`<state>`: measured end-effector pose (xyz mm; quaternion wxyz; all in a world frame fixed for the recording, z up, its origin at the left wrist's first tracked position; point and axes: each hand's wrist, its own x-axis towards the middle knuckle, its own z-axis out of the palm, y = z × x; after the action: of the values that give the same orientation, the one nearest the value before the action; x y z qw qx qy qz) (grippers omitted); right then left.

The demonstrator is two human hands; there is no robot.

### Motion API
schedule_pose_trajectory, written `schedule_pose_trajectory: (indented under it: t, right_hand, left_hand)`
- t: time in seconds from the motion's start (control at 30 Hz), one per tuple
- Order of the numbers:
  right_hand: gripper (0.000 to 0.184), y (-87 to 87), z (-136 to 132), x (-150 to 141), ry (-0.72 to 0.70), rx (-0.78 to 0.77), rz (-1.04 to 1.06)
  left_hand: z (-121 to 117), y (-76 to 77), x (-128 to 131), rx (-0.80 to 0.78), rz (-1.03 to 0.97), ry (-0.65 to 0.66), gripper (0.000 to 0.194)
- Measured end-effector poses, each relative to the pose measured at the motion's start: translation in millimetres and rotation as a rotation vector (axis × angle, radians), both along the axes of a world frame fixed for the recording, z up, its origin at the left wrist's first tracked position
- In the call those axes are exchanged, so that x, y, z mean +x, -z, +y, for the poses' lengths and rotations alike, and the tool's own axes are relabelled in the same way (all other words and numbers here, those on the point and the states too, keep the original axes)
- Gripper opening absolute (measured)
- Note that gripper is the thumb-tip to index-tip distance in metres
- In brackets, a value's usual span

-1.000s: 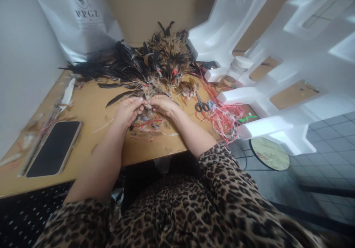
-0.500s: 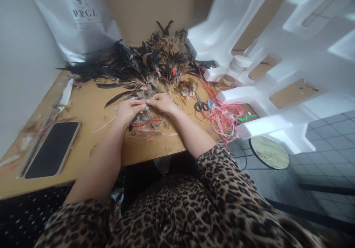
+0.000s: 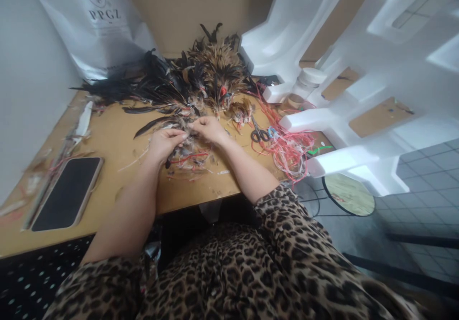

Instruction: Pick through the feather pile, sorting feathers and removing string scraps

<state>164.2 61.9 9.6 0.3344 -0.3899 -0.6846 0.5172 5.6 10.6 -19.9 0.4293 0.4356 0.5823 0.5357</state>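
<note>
My left hand [image 3: 165, 142] and my right hand [image 3: 208, 130] are close together over the front of the table, thumbs and forefingers pinched. Between the left fingertips is a small feather, pale and partly hidden. The right fingertips also pinch something too small to make out at the fluffy feather bases [image 3: 186, 122]. A long dark feather [image 3: 148, 126] lies just beyond the left hand. Under the hands is a scatter of feather scraps and red string bits [image 3: 190, 157]. Behind them spreads a big heap of black and brown feathers [image 3: 218, 59].
Black-handled scissors [image 3: 260, 134] lie right of the hands, beside a tangle of pink and white string [image 3: 292, 150]. White foam pieces [image 3: 333, 162] and a lidded jar [image 3: 309, 82] stand at the right. A phone [image 3: 68, 193] lies at the left, a white bag [image 3: 107, 48] behind.
My fingertips have drawn slightly apart, the right hand moving a little up and away. The left fingers have straightened into a flatter pinch. The view has shifted slightly.
</note>
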Motion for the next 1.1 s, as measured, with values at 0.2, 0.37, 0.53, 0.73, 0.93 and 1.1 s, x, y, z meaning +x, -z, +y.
schedule_pose_trajectory:
  t: [0.2, 0.37, 0.53, 0.73, 0.93, 1.1]
  right_hand:
    - [0.009, -11.7, 1.8, 9.4, -0.031, -0.076, -0.029]
    - [0.009, 0.8, 5.1, 3.6, -0.111, -0.023, 0.016]
    - [0.018, 10.4, 2.6, -6.6, -0.055, 0.101, 0.065]
    - [0.019, 7.6, -7.9, -11.4, -0.016, 0.236, -0.047]
    - [0.018, 10.1, -4.7, -11.2, -0.031, 0.196, -0.02]
    - [0.018, 13.4, -0.7, -12.0, -0.026, 0.072, 0.059]
  left_hand:
    - [2.5, -1.0, -7.1, 0.011, -0.365, -0.004, 0.02]
    - [2.8, -6.6, -10.2, 0.053, -0.487, -0.016, 0.013]
    - [0.6, -10.7, -7.3, 0.051, -0.483, -0.01, 0.013]
    - [1.2, -5.1, -6.3, 0.068, -0.453, 0.017, 0.019]
    - [1.0, -1.9, -6.6, 0.075, -0.378, 0.049, 0.019]
    - [0.5, -1.2, -6.3, 0.06, -0.369, 0.036, 0.022]
